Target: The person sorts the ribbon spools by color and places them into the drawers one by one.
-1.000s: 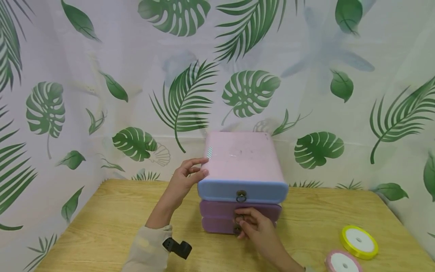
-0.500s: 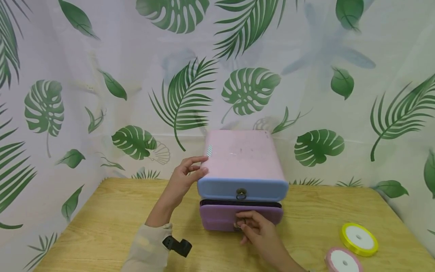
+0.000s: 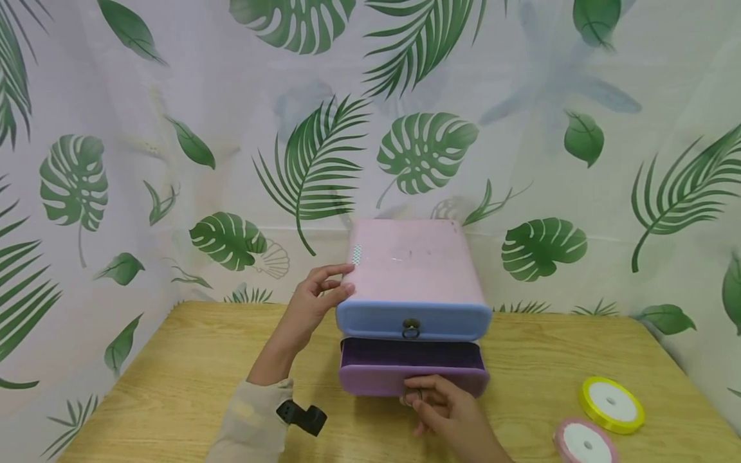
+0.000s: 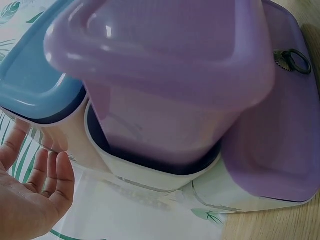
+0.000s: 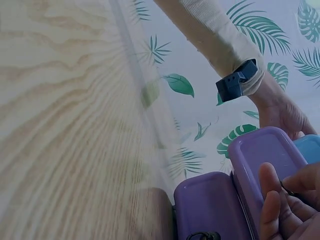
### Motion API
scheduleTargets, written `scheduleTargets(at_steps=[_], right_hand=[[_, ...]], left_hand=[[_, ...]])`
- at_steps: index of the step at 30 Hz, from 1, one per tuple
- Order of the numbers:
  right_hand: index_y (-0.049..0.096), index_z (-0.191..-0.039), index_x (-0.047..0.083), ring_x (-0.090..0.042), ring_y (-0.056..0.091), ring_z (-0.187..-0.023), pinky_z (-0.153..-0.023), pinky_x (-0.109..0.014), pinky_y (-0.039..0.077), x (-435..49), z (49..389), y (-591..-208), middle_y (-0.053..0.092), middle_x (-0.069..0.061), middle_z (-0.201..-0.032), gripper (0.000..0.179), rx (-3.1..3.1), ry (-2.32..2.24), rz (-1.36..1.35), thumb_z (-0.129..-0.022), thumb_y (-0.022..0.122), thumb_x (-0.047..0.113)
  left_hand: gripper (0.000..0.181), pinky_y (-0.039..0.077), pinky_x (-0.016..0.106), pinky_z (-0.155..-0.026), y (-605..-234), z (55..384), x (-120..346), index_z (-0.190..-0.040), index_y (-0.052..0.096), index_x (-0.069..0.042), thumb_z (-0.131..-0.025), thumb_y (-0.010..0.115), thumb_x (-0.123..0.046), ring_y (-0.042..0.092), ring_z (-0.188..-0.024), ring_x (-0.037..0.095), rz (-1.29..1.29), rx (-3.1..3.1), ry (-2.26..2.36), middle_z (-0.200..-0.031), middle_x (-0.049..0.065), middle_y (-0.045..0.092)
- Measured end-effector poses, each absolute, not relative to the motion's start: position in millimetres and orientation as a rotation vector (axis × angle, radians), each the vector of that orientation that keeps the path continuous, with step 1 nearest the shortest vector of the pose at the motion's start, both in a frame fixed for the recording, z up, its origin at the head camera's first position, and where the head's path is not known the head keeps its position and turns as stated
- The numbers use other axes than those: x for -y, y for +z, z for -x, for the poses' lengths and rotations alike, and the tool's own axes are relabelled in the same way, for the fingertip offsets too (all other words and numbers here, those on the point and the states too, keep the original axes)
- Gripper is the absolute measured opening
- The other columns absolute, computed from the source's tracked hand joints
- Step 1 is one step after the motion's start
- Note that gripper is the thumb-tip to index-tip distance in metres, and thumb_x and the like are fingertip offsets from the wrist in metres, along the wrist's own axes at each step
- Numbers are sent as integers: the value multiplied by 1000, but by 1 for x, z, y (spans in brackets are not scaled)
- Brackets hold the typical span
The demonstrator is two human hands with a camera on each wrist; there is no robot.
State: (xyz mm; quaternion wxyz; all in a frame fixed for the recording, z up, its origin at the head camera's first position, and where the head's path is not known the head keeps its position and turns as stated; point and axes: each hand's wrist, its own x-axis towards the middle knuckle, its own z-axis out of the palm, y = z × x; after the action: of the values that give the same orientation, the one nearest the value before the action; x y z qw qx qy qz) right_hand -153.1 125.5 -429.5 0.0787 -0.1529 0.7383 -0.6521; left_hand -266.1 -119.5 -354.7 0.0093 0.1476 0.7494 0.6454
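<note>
A small chest of drawers (image 3: 413,263) with a pink top stands against the backdrop. Its top drawer, blue-fronted (image 3: 370,321), is closed. Below it the purple middle drawer (image 3: 373,381) is pulled partway out, its inside dark with no contents visible. My right hand (image 3: 451,415) pinches that drawer's ring pull (image 3: 413,397) between thumb and fingers. My left hand (image 3: 309,302) touches the chest's upper left side, its fingers loosely bent in the left wrist view. The bottom purple drawer (image 4: 280,145) is closed; in the head view the middle drawer hides it.
Two ribbon spools, one yellow (image 3: 633,411) and one pink (image 3: 561,444), lie on the wooden table (image 3: 191,379) at the right. A leaf-print cloth (image 3: 324,270) hangs behind the chest. A black strap device (image 3: 301,417) sits on the left wrist.
My right hand has drawn the purple middle drawer out toward me, widening the dark gap above its front. The left hand has stayed on the chest's side.
</note>
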Motion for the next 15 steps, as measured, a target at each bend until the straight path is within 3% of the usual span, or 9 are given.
scheduleTargets(at_steps=[11,15], right_hand=[[51,-123,-17,-6,65,-67,-58,-32,56,-131,138,-438,63,-36,-103,36,-2187,-1970,629,-96,55,7],[53,-124,-15,-4,66,-73,-62,-26,55,-132,133,-436,67,-27,-105,39,-2168,-1936,476,-96,57,12]], left_hand=[[43,46,32,-93,-355,265,120,-134,56,-9,-92,62,-17,41,-118,24,-477,-2349,2003,-140,9,39],[43,45,32,-93,-355,265,120,-134,56,-8,-92,62,-18,40,-120,25,-478,-2358,1997,-142,8,39]])
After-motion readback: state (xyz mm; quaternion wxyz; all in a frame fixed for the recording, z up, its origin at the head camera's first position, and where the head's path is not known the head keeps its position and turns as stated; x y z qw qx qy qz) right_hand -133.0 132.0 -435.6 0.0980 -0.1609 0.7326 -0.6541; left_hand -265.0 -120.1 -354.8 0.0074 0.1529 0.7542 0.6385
